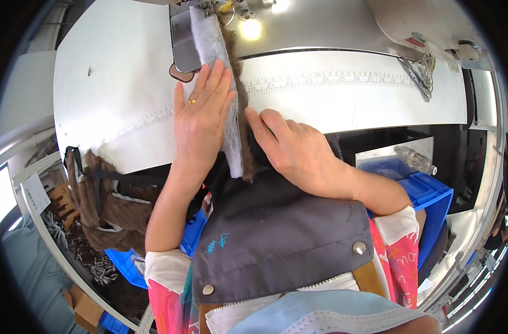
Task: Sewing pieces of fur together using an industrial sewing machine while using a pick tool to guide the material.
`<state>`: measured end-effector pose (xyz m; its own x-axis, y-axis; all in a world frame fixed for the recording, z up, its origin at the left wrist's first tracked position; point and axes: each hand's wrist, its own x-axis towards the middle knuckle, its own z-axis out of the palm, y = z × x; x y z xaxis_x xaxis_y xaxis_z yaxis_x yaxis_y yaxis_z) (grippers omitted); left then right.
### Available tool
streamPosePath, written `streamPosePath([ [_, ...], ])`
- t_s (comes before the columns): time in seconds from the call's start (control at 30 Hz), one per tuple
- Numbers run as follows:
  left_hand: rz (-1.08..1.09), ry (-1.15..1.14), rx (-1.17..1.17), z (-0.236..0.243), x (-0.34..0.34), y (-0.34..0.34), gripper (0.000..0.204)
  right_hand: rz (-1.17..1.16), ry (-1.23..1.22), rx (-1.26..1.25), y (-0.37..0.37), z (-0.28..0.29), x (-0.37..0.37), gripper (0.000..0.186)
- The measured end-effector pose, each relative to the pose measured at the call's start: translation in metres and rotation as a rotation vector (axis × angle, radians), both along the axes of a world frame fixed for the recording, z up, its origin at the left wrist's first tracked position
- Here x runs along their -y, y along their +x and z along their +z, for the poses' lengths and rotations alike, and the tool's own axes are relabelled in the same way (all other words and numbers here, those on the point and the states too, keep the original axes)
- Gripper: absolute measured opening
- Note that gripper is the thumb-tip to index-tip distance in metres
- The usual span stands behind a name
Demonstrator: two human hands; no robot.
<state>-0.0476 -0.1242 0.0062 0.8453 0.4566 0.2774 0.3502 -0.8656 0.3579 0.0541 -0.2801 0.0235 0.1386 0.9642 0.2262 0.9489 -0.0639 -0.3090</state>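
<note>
Nearest the camera, a pale blue face mask [315,312] covers the lower edge of the view. Beyond it lies a dark grey apron [287,239] with metal snaps and blue handwriting.

Left of the apron, a bundle of brown fur pieces [117,222] with black straps hangs at the table's front edge, above a blue plastic crate [126,270]. To the right, a second blue crate [442,201] stands below the table edge; a clear plastic bottle [415,160] lies beside it.

The fur strip [233,139], brown pile with a whitish fuzzy backing, runs from the apron front across the table to the sewing machine. Its near end overhangs the front edge. The left hand [203,114], wearing a gold ring, lies flat on the backing, fingers extended, gripping nothing, and hides part of the strip. The right hand [296,142] is half curled at the brown pile edge; whether it pinches the fur cannot be told.

The white tabletop [332,108] bears a printed ruler scale. Metal scissors [415,80] lie at its right, well clear of the strip. Farthest, the sewing machine bed [315,28] is polished metal; the strip's far end meets the presser foot area, cut off by the upper edge of the view.
</note>
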Motion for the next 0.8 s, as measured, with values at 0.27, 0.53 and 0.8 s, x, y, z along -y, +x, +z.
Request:
streamPosePath([
  [0.27, 0.027, 0.130, -0.042, -0.003, 0.004, -0.005, 0.035, -0.190, 0.105, -0.351, 0.028, 0.004, 0.016, 0.044],
  [0.53, 0.026, 0.103, -0.017, -0.001, 0.003, -0.002, 0.038, -0.279, 0.120, -0.180, 0.019, -0.011, -0.057, 0.041],
  [0.8, 0.032, 0.088, -0.023, 0.001, 0.003, -0.002, 0.039, -0.121, 0.052, -0.264, 0.037, -0.009, -0.055, 0.042],
])
